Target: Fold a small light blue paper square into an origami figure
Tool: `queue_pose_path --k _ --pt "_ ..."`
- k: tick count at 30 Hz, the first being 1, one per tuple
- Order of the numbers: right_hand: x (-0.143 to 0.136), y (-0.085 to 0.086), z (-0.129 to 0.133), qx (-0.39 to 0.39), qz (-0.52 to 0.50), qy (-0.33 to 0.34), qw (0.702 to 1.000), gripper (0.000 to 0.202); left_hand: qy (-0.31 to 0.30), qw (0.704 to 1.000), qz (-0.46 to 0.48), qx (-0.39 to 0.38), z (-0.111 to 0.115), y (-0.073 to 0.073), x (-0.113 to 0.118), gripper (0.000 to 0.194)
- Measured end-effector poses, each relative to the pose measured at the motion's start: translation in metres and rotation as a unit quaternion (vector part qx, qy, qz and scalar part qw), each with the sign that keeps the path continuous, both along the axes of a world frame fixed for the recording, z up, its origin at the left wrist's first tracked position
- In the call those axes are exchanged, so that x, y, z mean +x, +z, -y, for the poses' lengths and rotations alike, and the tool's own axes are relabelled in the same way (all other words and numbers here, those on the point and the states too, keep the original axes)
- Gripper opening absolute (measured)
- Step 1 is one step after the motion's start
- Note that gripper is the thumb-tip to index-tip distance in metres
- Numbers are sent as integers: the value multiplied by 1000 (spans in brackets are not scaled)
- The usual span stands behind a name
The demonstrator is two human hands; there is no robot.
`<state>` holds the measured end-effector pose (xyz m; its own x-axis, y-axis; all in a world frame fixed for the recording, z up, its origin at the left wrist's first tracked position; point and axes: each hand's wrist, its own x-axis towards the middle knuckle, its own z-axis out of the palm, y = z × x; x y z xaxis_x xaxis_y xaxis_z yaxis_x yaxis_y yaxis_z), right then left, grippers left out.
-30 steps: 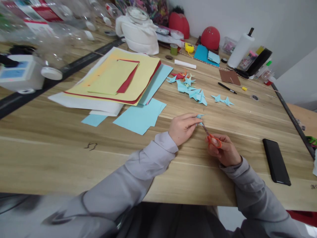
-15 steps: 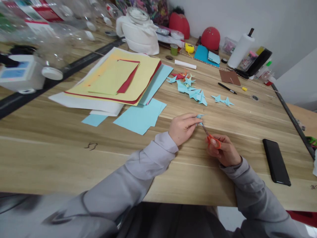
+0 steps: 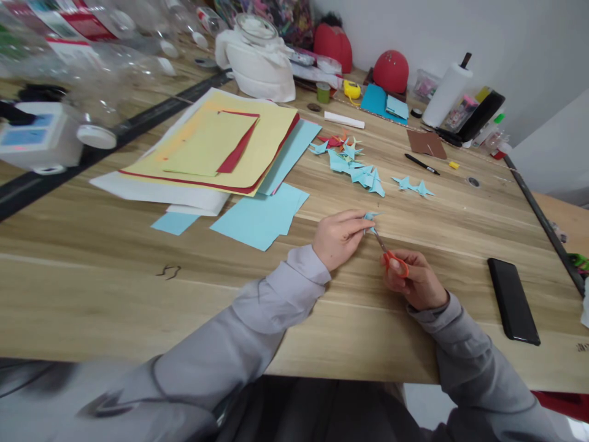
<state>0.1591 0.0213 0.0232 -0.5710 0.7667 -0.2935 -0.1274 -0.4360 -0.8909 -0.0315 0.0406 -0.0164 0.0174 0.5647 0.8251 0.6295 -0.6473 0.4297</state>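
Near the surface's [image 3: 138,288] front edge, the left hand [image 3: 338,238] pinches a small folded light-blue paper piece [image 3: 370,217]; the right hand [image 3: 414,279] grips orange-handled scissors [image 3: 389,255] snipping it. Finished light-blue paper shapes [image 3: 356,169] lie beyond; uncut light-blue sheets [image 3: 260,218] remain.

Mostly paper and wood here

Light wood-grain table [image 3: 115,276] with a soft satin sheen. Matt paper everywhere: yellow sheets [image 3: 216,147], flat blue sheet [image 3: 257,218], tiny folded blue piece [image 3: 369,216]. Scissors [image 3: 389,255] with glossy orange plastic handles, dull metal blades. Glossy black phone [image 3: 513,299]. Soft grey cloth sleeves [image 3: 257,319].
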Motion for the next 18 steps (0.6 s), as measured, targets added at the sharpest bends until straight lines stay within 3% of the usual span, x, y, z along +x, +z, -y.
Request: queue_pose_path --k 18 --pt "0 1 1 7 8 -3 1000 30 -4 1000 4 0 1 0 1 18"
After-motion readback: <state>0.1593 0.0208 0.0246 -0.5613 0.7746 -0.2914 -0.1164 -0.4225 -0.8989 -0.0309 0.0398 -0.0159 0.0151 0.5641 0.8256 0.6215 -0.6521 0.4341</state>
